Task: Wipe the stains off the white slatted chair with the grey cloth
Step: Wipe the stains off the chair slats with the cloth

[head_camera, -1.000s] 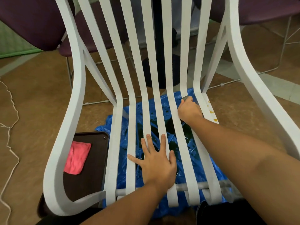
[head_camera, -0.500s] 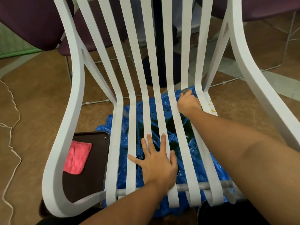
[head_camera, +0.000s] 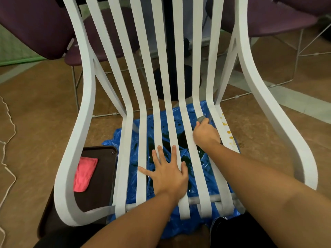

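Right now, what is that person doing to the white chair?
Someone is cleaning the white slatted chair. Their right hand grips the grey cloth on a seat slat near the back, while the left hand presses flat on the middle slats. Yellow stains on the rightmost slat are not wiped yet. A blue plastic sheet lies underneath.

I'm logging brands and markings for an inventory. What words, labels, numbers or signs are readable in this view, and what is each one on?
There is no readable text in this view.
The white slatted chair, grey cloth, pink cloth, blue plastic sheet and dark tray show no words, labels, brands or numbers.
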### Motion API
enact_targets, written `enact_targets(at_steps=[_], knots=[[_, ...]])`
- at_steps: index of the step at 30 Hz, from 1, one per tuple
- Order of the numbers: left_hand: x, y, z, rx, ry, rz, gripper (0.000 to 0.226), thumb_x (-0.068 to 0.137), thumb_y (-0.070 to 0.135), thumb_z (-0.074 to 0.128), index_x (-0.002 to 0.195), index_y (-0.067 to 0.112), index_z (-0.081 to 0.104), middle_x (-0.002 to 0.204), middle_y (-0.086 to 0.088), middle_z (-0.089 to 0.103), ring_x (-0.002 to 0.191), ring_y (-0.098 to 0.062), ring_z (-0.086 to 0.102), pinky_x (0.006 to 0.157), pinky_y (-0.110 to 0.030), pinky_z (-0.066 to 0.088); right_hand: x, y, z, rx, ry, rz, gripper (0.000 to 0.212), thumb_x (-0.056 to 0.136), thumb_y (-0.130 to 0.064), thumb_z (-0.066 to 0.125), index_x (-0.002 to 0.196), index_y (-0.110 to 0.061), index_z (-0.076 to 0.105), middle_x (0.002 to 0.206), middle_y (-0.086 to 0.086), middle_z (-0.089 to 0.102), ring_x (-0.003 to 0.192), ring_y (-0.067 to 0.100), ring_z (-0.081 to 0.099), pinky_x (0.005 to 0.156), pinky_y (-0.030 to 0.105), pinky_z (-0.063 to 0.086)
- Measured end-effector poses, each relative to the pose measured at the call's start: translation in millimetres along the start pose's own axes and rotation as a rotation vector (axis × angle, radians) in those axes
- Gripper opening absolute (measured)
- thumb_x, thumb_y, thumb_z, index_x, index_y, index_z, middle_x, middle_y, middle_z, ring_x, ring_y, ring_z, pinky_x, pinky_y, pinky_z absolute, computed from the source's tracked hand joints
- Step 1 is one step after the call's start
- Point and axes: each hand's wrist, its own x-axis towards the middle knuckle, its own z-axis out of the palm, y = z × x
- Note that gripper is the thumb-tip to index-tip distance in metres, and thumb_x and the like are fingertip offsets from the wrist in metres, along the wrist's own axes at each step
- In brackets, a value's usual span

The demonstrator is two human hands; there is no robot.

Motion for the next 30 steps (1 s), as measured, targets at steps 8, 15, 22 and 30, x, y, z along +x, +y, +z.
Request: enact_targets(at_steps=[8, 15, 22, 30], knots=[[-3.9, 1.5, -2.7, 0.011, 0.003, -0.006, 0.064, 0.101, 0.059, 0.012, 0.157, 0.043, -0.012, 0.168, -0.007, -0.015, 0.154, -0.031, -0.017, 0.104, -0.083, -0.005, -64.3, 24.5, -13.0, 0.02, -0.011, 0.004, 0.038, 0.106, -0.039, 0.028, 0.122, -0.007, 0.042, 0.101, 0.017, 0.069, 0.087, 0.034, 0.067, 0.062, 0.035, 0.038], [-5.8, 1.4, -3.0, 0.021, 0.01, -0.004, 0.063, 0.101, 0.06, 0.012, 0.157, 0.043, -0.011, 0.168, -0.008, -0.012, 0.154, -0.031, -0.015, 0.104, -0.084, -0.003, -97.2, 38.8, -15.5, -0.008, -0.018, 0.011, 0.034, 0.107, -0.039, 0.028, 0.117, -0.01, 0.042, 0.095, 0.015, 0.07, 0.082, 0.031, 0.069, 0.058, 0.032, 0.038], [-4.5, 1.8, -2.5, 0.025, 0.001, 0.004, 0.063, 0.101, 0.059, 0.01, 0.157, 0.042, -0.014, 0.168, -0.009, -0.017, 0.154, -0.033, -0.017, 0.104, -0.084, -0.005, -71.9, 29.7, -11.8, -0.009, -0.041, 0.023, 0.034, 0.106, -0.039, 0.025, 0.116, -0.01, 0.04, 0.094, 0.015, 0.07, 0.082, 0.034, 0.068, 0.059, 0.035, 0.042], [-2.1, 0.6, 0.0, 0.02, 0.002, 0.023, 0.063, 0.101, 0.059, 0.01, 0.156, 0.042, -0.017, 0.167, -0.009, -0.019, 0.153, -0.034, -0.02, 0.104, -0.084, -0.007, -16.9, 6.2, -10.4, 0.022, -0.07, 0.044, 0.04, 0.107, -0.039, 0.024, 0.126, -0.007, 0.039, 0.105, 0.017, 0.068, 0.094, 0.036, 0.066, 0.067, 0.038, 0.04]])
